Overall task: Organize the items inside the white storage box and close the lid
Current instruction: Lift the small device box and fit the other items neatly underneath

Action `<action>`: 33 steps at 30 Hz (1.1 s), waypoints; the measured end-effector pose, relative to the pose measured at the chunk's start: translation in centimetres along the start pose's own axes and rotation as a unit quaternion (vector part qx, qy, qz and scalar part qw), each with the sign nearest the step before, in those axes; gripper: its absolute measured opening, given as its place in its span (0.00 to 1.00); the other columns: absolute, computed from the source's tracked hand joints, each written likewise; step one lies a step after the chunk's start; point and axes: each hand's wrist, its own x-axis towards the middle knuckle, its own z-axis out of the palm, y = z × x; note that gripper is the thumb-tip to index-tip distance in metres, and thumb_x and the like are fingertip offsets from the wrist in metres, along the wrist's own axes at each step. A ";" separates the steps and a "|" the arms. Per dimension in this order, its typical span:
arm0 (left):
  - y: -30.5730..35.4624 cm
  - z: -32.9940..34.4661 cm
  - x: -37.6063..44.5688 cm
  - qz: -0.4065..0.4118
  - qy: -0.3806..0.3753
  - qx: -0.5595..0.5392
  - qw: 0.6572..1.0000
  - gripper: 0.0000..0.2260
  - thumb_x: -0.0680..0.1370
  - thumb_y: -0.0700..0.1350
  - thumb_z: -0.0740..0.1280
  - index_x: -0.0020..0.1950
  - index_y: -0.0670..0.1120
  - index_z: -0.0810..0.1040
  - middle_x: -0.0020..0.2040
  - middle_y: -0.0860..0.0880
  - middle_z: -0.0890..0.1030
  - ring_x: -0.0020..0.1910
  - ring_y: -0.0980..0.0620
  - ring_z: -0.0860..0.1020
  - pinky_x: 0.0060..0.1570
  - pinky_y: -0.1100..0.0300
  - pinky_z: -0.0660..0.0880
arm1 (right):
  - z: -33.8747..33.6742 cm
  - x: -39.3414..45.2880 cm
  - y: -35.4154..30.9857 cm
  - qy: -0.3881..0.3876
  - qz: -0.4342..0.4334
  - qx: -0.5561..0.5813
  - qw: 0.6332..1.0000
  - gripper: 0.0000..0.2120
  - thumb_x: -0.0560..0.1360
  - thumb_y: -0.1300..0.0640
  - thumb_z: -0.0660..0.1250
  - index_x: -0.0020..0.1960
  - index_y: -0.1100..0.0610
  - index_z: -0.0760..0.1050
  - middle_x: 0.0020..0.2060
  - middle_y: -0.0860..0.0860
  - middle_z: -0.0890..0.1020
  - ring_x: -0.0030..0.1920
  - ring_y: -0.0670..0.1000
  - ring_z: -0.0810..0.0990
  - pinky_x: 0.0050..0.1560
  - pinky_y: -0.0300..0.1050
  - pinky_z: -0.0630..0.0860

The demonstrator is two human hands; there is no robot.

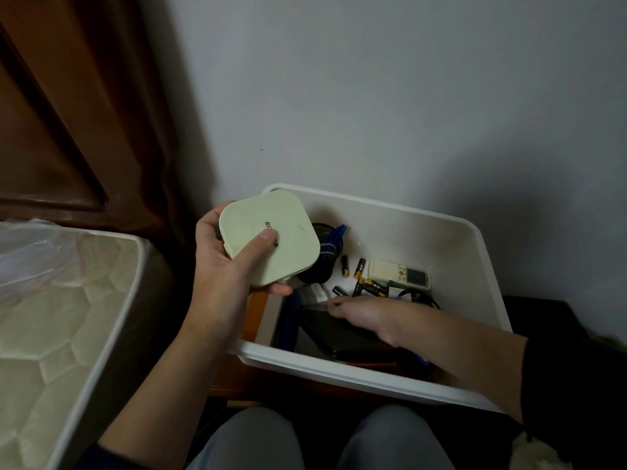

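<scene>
- Notably, your left hand (224, 262) gripped the pale square case (269, 240) above the white storage box's (441, 228) left rim.
- Your right hand (363, 312), nearer the contents, reached inside, fingers hidden; grasp undeterminable.

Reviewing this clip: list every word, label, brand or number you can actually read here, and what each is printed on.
"E": dark print on the pale square case in the left hand; the thumb hides the remaining letters.
Batteries in the white storage box: label print too small to read.
Remote control: buttons and screen too blurred to read.
Nothing else legible.
</scene>
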 end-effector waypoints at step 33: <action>0.0 0.0 -0.1 -0.001 -0.006 0.001 1.000 0.27 0.73 0.47 0.78 0.68 0.59 0.72 0.63 0.52 0.80 0.57 0.46 0.86 0.30 0.50 0.83 | 2.0 1.8 -0.7 0.214 -0.083 -0.077 0.970 0.19 0.87 0.54 0.58 0.76 0.58 0.69 0.71 0.59 0.74 0.70 0.57 0.73 0.62 0.40 0.68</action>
